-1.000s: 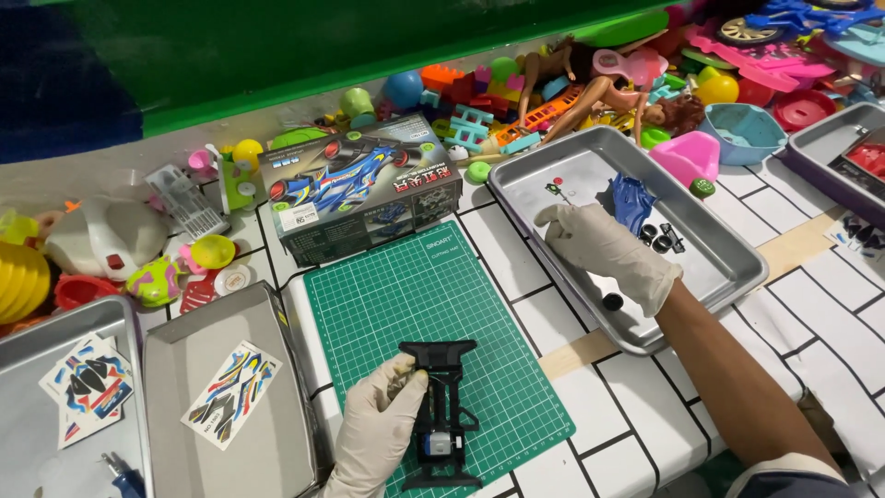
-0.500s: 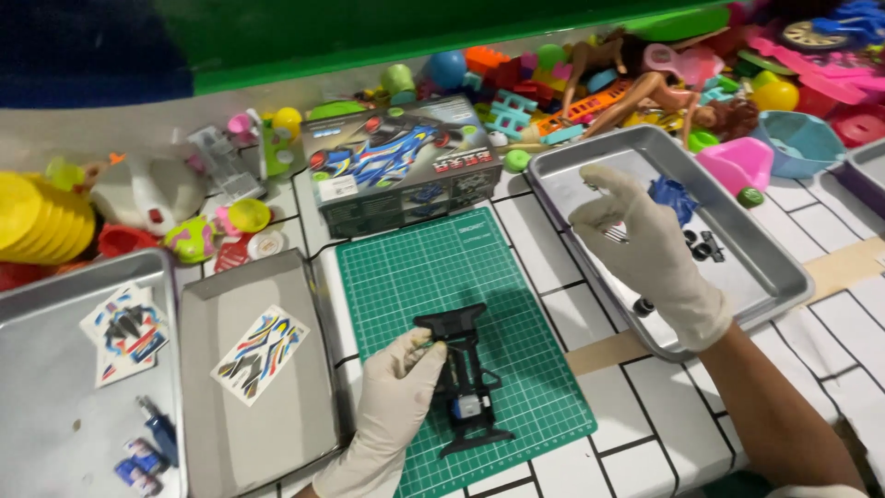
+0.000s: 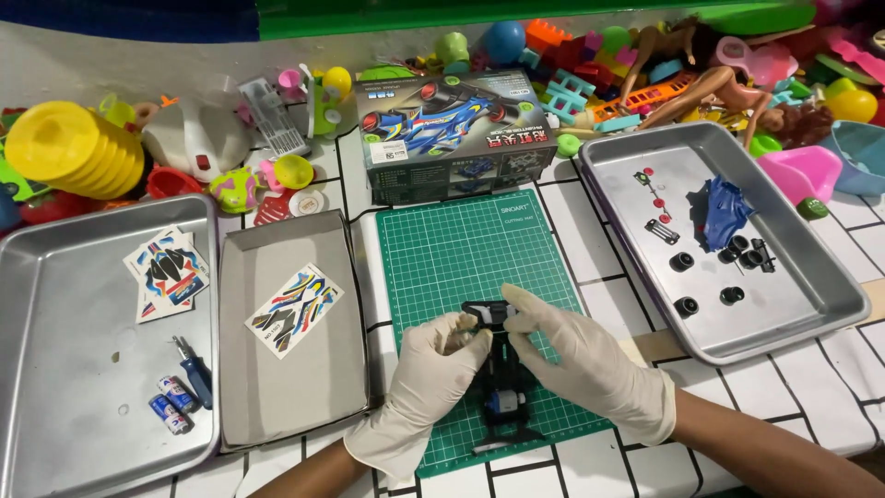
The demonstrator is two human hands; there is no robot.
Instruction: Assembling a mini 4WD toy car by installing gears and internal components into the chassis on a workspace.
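Observation:
Both of my hands wear white gloves and meet over a black toy car chassis (image 3: 505, 406) lying on the green cutting mat (image 3: 461, 258). My left hand (image 3: 426, 387) grips the chassis's left front side. Fingers of my right hand (image 3: 576, 355) pinch at its front end; whether a small part sits between them is hidden. The right metal tray (image 3: 830, 304) holds several black wheels (image 3: 683, 261), a blue car body shell (image 3: 725, 213) and small red and black parts.
A toy car kit box (image 3: 442, 129) stands behind the mat. A grey box lid (image 3: 323, 387) with a sticker sheet (image 3: 293, 309) lies left of it. The left tray (image 3: 55, 369) holds stickers, a screwdriver (image 3: 195, 371) and batteries (image 3: 171, 406). Colourful toys crowd the back.
My right hand left the right tray and came over to the chassis front. The left hand stayed on the chassis. The camera view shifted right and closer.

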